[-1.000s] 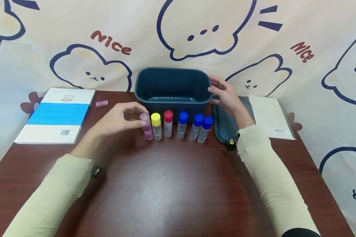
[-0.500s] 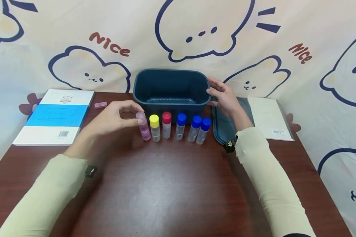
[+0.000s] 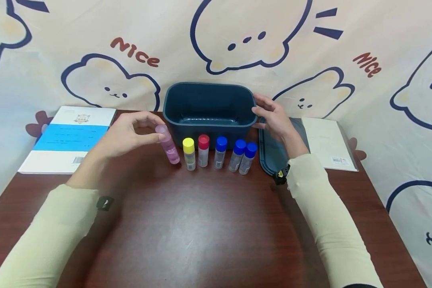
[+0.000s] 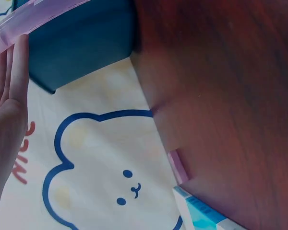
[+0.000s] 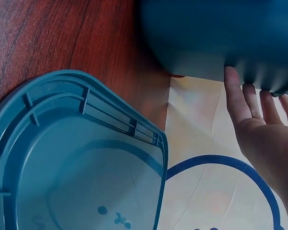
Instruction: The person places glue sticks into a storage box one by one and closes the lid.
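The left hand [image 3: 125, 132] is pinching the purple bottle [image 3: 170, 146] near its top, thumb and fingers closing to the bottle's width; the body is slanting from the fingertips down to their right. Compared with half a second earlier, hand and bottle are standing farther left and the gap to the yellow-capped bottle [image 3: 189, 155] is widening, apparently setting the held one apart. Whether its base is touching the table [image 3: 201, 232] is remaining unclear. The right hand [image 3: 275, 120] is extending nearly straight fingers, gripping nothing, their tips touching the bin [image 3: 209, 131] at its end wall.
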The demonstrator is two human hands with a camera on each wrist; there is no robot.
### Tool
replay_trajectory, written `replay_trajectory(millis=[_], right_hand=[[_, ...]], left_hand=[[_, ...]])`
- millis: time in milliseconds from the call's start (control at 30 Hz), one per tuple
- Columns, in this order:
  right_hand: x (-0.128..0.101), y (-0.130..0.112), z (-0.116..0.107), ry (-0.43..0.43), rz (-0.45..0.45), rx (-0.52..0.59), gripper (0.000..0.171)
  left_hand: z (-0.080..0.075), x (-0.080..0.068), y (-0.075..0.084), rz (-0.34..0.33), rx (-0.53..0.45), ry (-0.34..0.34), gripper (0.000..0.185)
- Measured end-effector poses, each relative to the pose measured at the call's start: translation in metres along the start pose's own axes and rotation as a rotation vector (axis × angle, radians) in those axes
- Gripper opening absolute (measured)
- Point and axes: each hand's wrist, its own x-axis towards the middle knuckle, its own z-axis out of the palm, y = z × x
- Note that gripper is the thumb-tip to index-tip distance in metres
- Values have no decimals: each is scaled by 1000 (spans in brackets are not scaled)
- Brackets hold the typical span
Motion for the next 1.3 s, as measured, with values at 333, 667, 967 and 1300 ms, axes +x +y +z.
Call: replay_trajectory(millis=[333,667,967,1300], right_hand=[[0,0,-1,-3,11,2,53],[1,0,-3,-17,9,-10,56],[0,0,-4,-24,14,-1,54],[2,0,-3,-28,3,4,52]], left_hand=[[-11,-1,7,61,-8,124,27],[-20,2,7,221,-231,209,16],[-14,3,4,279,-556,231,18],[-7,11,7,378,-794,205,16]])
